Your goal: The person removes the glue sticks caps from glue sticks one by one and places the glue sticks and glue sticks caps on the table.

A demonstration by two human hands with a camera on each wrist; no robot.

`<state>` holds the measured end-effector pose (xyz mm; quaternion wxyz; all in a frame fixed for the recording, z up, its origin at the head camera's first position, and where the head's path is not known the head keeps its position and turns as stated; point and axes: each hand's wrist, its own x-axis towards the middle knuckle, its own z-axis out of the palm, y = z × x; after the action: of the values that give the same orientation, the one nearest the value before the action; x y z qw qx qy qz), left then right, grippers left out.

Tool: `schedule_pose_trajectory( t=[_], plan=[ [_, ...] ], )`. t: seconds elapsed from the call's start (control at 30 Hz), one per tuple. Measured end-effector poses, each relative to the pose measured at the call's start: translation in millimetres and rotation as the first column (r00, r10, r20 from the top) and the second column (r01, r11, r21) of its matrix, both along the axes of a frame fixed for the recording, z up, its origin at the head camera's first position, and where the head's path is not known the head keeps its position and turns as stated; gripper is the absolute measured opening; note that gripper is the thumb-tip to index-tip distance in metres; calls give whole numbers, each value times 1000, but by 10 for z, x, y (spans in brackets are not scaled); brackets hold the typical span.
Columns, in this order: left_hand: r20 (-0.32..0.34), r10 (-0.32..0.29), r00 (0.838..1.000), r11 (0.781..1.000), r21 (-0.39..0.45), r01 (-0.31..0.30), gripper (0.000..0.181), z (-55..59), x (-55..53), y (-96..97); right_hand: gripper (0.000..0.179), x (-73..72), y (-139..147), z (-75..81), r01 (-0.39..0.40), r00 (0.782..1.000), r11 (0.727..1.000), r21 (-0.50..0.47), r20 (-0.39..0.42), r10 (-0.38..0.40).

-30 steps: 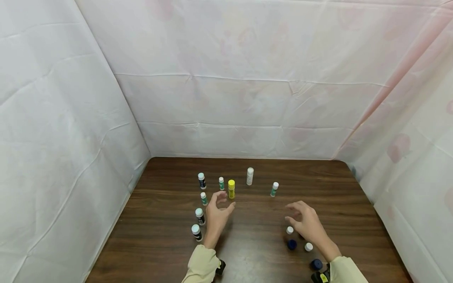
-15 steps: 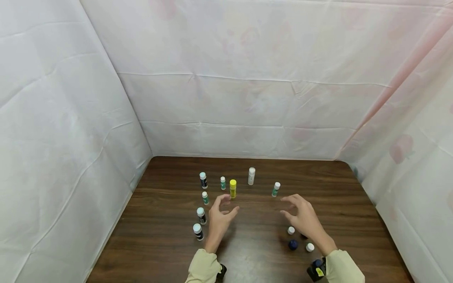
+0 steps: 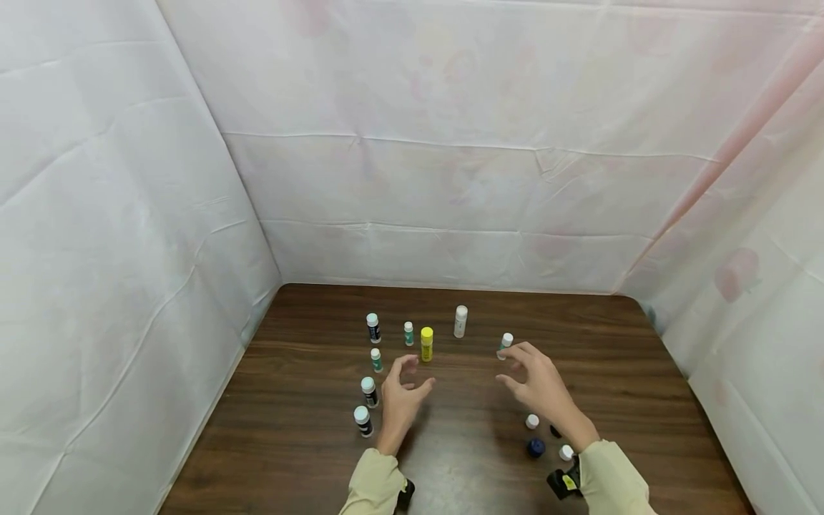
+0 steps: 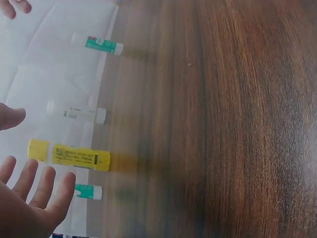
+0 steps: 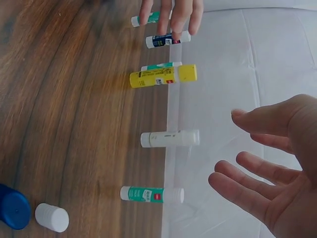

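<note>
My left hand [image 3: 402, 404] holds nothing, thumb and fingers spread in a curve, just in front of a yellow glue stick [image 3: 427, 345]. Beside it, nearer the left, several upright glue sticks form a line; one is a small green glue stick [image 3: 376, 360], another a dark navy glue stick [image 3: 369, 392] with a white cap. Over on the right, my right hand [image 3: 539, 383] is also bare, fingers parted. Its fingertips overlap the lone green-and-white glue stick [image 3: 506, 340] in the head view. In the right wrist view, this green-and-white glue stick [image 5: 152, 194] stands apart from the fingers.
A white glue stick [image 3: 460, 322] stands at the back middle. Below my right hand are a small white cap [image 3: 532, 422], a navy cap [image 3: 536, 448] and another white cap [image 3: 566, 453]. White cloth [image 3: 412, 179] walls the brown wooden table [image 3: 296, 443] at the back and sides.
My right hand has moved left and away from me, from above the caps to the lone green-and-white glue stick. The left hand has hardly moved.
</note>
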<state>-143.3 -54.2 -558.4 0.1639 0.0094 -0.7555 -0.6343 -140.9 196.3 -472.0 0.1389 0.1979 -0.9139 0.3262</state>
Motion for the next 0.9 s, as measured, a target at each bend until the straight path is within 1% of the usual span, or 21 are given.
schedule_pose_trajectory(
  t=[0.07, 0.23, 0.43, 0.6, 0.7, 0.9],
  plan=[
    [-3, 8, 1000, 1000, -4, -8, 48, -28, -21, -7, 37, -8, -25, 6, -3, 1000, 1000, 8, -2, 3],
    [18, 26, 1000, 1000, -5, -26, 48, -71, -77, -12, 39, -26, -84, 20, -6, 1000, 1000, 18, 5, 5],
    [35, 22, 999, 999, 22, -23, 49, -128, -150, 6, 39, -52, -143, 32, -20, 1000, 1000, 22, 14, 20],
    [23, 37, 999, 999, 29, -37, 47, -177, -212, 15, 37, -86, -191, 52, -35, 999, 999, 30, 19, 35],
    [10, 55, 998, 998, 30, -55, 45, -181, -265, 31, 38, -114, -209, 78, -46, 999, 999, 24, 29, 46],
    [-6, 65, 998, 997, 37, -64, 44, -198, -369, 60, 39, -164, -245, 92, -52, 998, 998, 24, 34, 51]
  ],
)
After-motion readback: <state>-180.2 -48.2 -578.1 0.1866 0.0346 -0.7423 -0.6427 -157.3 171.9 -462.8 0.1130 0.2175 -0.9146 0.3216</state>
